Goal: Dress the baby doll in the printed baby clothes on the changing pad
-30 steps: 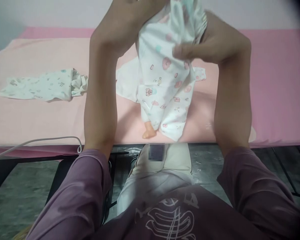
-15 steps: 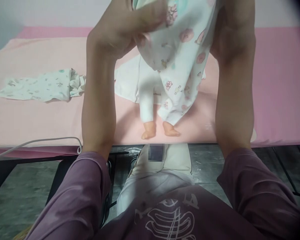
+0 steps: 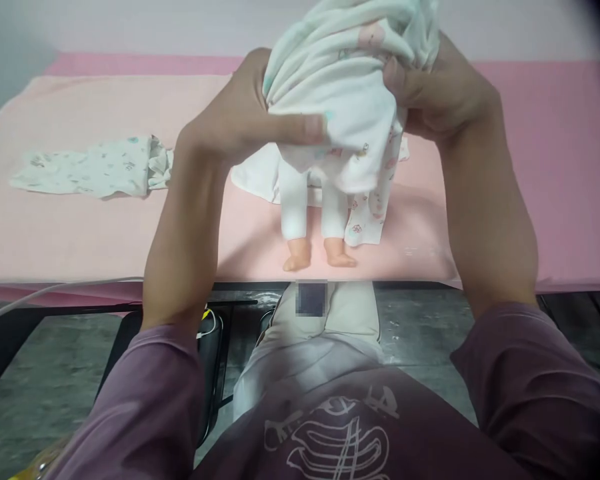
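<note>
A white baby garment (image 3: 340, 93) with pink and green prints is bunched up between my hands, above the bed. My left hand (image 3: 260, 113) grips its left side, the thumb lying across the front. On the other side, my right hand (image 3: 430, 97) holds the gathered cloth, its thumb pressed on the folds. One printed end of the garment hangs down at the right. Below it lies a baby doll (image 3: 293, 207) in white leggings, bare feet pointing toward me. The garment hides the doll's upper body.
A folded printed baby garment (image 3: 90, 170) lies on the pink bed (image 3: 80, 243) at the left. A white cable (image 3: 65, 293) runs along the bed's front edge at the left. Under that edge stands a black padded seat or case (image 3: 213, 373) beside my legs.
My hands have come lower and the garment, which hung long before, is now gathered up in folds. Both of the doll's leggings show more fully.
</note>
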{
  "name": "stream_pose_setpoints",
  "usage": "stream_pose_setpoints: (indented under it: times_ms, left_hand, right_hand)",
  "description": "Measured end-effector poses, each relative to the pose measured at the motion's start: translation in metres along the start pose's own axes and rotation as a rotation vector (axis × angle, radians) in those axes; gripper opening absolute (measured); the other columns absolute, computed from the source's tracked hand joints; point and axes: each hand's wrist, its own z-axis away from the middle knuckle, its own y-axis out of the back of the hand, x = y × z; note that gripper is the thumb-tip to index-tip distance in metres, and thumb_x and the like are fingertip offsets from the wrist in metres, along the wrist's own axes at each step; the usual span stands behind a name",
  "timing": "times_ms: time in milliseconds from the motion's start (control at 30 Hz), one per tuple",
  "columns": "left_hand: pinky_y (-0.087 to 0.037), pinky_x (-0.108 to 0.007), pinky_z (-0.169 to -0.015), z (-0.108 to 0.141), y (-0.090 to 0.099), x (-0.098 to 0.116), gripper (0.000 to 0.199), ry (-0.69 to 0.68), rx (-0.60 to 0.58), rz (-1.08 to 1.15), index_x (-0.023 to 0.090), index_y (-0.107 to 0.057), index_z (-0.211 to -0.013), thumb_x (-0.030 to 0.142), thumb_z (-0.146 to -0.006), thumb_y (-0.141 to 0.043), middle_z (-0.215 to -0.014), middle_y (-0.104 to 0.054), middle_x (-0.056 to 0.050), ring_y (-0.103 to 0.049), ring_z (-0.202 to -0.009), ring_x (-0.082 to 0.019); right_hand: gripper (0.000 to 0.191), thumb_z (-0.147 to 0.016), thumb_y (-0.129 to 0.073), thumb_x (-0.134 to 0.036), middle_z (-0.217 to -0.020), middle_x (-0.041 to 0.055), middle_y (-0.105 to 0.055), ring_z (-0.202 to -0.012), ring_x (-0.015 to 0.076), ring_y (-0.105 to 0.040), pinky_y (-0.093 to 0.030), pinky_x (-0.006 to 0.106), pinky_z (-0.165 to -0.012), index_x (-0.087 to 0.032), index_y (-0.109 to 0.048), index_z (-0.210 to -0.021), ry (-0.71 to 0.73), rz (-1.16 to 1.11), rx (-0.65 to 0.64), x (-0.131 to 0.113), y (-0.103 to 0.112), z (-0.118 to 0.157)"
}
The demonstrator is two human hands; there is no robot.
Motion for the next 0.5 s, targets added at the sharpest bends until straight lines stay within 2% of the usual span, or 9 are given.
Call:
stream_pose_setpoints:
  times_ms: [33, 100, 167, 233, 300, 367, 433, 500]
  left_hand:
    - [-0.051, -0.063, -0.125, 0.006, -0.001, -0.004, 0.051, -0.002, -0.002, 0.045, 0.005, -0.071, -0.138, 0.037, -0.1, -0.084, -0.123, -0.074, -0.009, -0.067, -0.151, -0.044]
    - [-0.058, -0.057, -0.124, 0.016, -0.008, -0.01, 0.053, 0.054, 0.041, 0.148, 0.015, -0.072, -0.138, 0.047, -0.099, -0.088, -0.128, -0.077, -0.009, -0.066, -0.153, -0.042]
    - [-0.063, -0.055, -0.12, 0.025, -0.019, -0.013, 0.051, 0.124, 0.085, 0.217, 0.019, -0.073, -0.135, 0.059, -0.105, -0.081, -0.128, -0.078, -0.011, -0.067, -0.152, -0.042]
    - [-0.063, -0.055, -0.118, 0.034, -0.032, -0.01, 0.05, 0.188, 0.133, 0.224, 0.018, -0.074, -0.132, 0.063, -0.11, -0.075, -0.128, -0.077, -0.013, -0.069, -0.146, -0.041]
    - [-0.061, -0.055, -0.12, 0.043, -0.046, -0.001, 0.048, 0.253, 0.189, 0.188, 0.019, -0.075, -0.13, 0.063, -0.112, -0.072, -0.127, -0.077, -0.011, -0.071, -0.144, -0.039]
    - [-0.061, -0.054, -0.122, 0.053, -0.06, 0.012, 0.049, 0.314, 0.228, 0.147, 0.02, -0.077, -0.128, 0.065, -0.11, -0.074, -0.129, -0.076, -0.009, -0.071, -0.146, -0.039]
    - [-0.061, -0.054, -0.122, 0.06, -0.072, 0.026, 0.054, 0.353, 0.226, 0.134, 0.02, -0.078, -0.129, 0.068, -0.104, -0.079, -0.13, -0.077, -0.01, -0.071, -0.147, -0.04]
    - [-0.063, -0.056, -0.121, 0.065, -0.08, 0.036, 0.062, 0.386, 0.191, 0.117, 0.019, -0.078, -0.13, 0.07, -0.095, -0.087, -0.129, -0.078, -0.012, -0.072, -0.145, -0.042]
  right_hand:
    - [0.058, -0.09, -0.088, -0.07, -0.12, 0.0017, -0.081, -0.132, 0.0253, -0.078, -0.067, 0.028, -0.107, -0.021, -0.078, -0.121, -0.062, -0.032, 0.017, 0.005, -0.005, 0.0]
    - [0.062, -0.081, -0.091, -0.07, -0.121, -0.001, -0.083, -0.134, 0.0266, -0.078, -0.067, 0.027, -0.103, -0.026, -0.078, -0.123, -0.183, -0.074, 0.04, 0.013, -0.012, 0.003]
    - [0.06, -0.08, -0.093, -0.066, -0.123, -0.0013, -0.084, -0.138, 0.0281, -0.077, -0.067, 0.029, -0.105, -0.029, -0.078, -0.126, -0.238, -0.092, 0.065, 0.016, -0.018, 0.009]
    - [0.057, -0.085, -0.095, -0.067, -0.123, 0.0028, -0.085, -0.138, 0.0297, -0.077, -0.068, 0.034, -0.11, -0.027, -0.079, -0.122, -0.249, -0.095, 0.039, 0.012, -0.02, 0.019]
    - [0.062, -0.087, -0.095, -0.073, -0.126, 0.0073, -0.084, -0.138, 0.0308, -0.076, -0.067, 0.038, -0.113, -0.022, -0.078, -0.118, -0.266, -0.064, -0.057, 0.001, -0.022, 0.033]
    - [0.069, -0.082, -0.1, -0.076, -0.125, 0.0076, -0.083, -0.138, 0.0322, -0.074, -0.065, 0.042, -0.115, -0.019, -0.077, -0.115, -0.319, 0.03, -0.147, -0.017, -0.026, 0.048]
    - [0.067, -0.077, -0.106, -0.068, -0.116, 0.0054, -0.082, -0.134, 0.0336, -0.074, -0.065, 0.045, -0.113, -0.019, -0.076, -0.111, -0.41, 0.15, -0.161, -0.036, -0.033, 0.06]
    - [0.058, -0.078, -0.108, -0.058, -0.105, 0.0035, -0.081, -0.126, 0.034, -0.074, -0.066, 0.045, -0.11, -0.02, -0.075, -0.106, -0.489, 0.22, -0.116, -0.051, -0.04, 0.067]
